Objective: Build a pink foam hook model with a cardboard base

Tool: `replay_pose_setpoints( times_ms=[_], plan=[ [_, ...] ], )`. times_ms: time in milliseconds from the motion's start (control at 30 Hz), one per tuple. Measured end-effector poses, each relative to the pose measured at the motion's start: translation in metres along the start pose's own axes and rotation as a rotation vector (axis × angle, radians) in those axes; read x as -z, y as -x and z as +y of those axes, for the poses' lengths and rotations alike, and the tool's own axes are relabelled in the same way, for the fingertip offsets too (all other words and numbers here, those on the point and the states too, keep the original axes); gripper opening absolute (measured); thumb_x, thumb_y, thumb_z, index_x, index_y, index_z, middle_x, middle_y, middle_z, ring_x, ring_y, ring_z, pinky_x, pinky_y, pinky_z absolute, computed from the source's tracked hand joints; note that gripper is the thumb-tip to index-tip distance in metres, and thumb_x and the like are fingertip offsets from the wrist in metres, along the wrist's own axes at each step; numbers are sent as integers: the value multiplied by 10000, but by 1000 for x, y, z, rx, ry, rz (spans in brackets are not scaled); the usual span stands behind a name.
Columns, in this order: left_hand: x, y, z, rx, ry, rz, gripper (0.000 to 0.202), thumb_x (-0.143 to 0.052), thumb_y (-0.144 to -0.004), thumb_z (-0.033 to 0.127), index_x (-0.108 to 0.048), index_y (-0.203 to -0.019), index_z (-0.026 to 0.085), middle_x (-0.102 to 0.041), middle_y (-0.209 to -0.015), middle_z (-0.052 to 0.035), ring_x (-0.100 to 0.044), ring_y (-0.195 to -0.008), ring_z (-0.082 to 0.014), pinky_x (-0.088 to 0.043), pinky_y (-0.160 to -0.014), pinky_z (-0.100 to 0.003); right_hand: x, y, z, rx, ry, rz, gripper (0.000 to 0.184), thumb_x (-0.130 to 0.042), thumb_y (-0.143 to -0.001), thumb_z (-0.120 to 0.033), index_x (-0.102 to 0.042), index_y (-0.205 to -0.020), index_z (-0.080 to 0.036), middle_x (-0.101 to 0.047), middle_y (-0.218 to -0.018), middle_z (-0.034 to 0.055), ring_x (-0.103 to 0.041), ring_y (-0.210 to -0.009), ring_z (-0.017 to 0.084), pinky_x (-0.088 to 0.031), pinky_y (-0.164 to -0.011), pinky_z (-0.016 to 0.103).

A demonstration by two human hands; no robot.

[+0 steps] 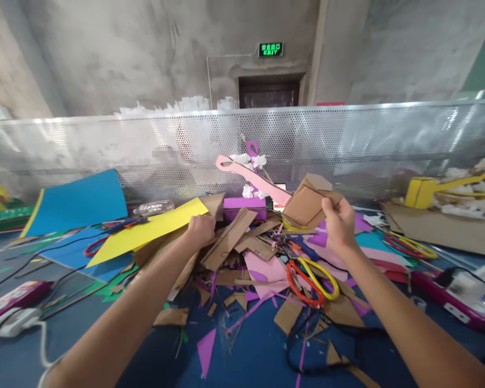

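My right hand [339,223] is closed on a folded brown cardboard piece [307,203], held up above the pile of scraps. My left hand [201,229] is closed in a fist over the edge of a cardboard sheet [226,240] that lies beside a yellow paper sheet [149,230]. Between my arms lies a heap of cardboard strips and pink and purple paper offcuts [262,264]. Red-handled scissors [301,280] and yellow-handled scissors [321,275] rest on the heap just below my right wrist.
A perforated metal screen [388,145] closes off the back of the blue table [250,350]. A pink cardboard shape with white flowers [250,172] stands on a purple box [244,205]. Blue sheets [81,202] lie left, a power strip [12,304] near left, a yellow cardboard model [424,191] right.
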State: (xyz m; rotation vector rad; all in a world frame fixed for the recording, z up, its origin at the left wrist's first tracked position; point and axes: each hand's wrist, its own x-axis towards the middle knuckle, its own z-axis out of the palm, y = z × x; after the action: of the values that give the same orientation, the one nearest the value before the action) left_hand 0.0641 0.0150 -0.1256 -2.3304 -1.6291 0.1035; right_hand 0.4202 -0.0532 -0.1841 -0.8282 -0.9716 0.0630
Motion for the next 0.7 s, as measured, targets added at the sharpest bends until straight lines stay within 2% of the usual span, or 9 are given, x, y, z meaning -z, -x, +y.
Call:
replay_pose_setpoints(
  times_ms=[133,233,433,567,700],
  plan=[
    [8,9,-12,-24,-21,76,333,-494,-911,165,-696,-1140,32,-743,-1056,-268,-715,-1017,-380,-532,-848,-459,1,-2,-6,-41,23,48,368,-721,-831,-496,-704,-1015,-178,-761,-1054,138,-712,-966,309,-542,-950,555],
    [18,18,-20,-46,-36,152,331,-456,-940,159,-679,-1161,55,-733,-1032,-246,-713,-996,-365,-531,-830,-445,4,-5,-5,-6,0,84,357,-715,-836,-492,-704,-1022,-187,-762,-1080,133,-716,-992,306,-528,-987,551],
    [30,29,-18,-7,-78,295,358,-394,-939,75,-617,-1219,74,-711,-987,-227,-728,-882,-353,-532,-731,-419,9,-14,1,42,-30,119,328,-720,-837,-478,-694,-991,-190,-764,-1055,128,-718,-1016,305,-525,-1004,538],
    [28,34,-15,-5,-99,369,389,-356,-956,74,-579,-1271,123,-699,-982,-201,-716,-808,-316,-509,-707,-401,11,-16,3,59,-33,111,347,-706,-852,-468,-692,-1045,-180,-757,-1105,132,-716,-1041,291,-527,-1012,516],
    [18,38,-20,-74,-151,378,478,-327,-971,70,-501,-1403,176,-702,-1053,-172,-710,-826,-273,-473,-673,-343,13,-17,9,103,30,101,351,-666,-888,-470,-690,-1075,-174,-760,-1087,120,-718,-1029,276,-539,-994,502]
  ],
)
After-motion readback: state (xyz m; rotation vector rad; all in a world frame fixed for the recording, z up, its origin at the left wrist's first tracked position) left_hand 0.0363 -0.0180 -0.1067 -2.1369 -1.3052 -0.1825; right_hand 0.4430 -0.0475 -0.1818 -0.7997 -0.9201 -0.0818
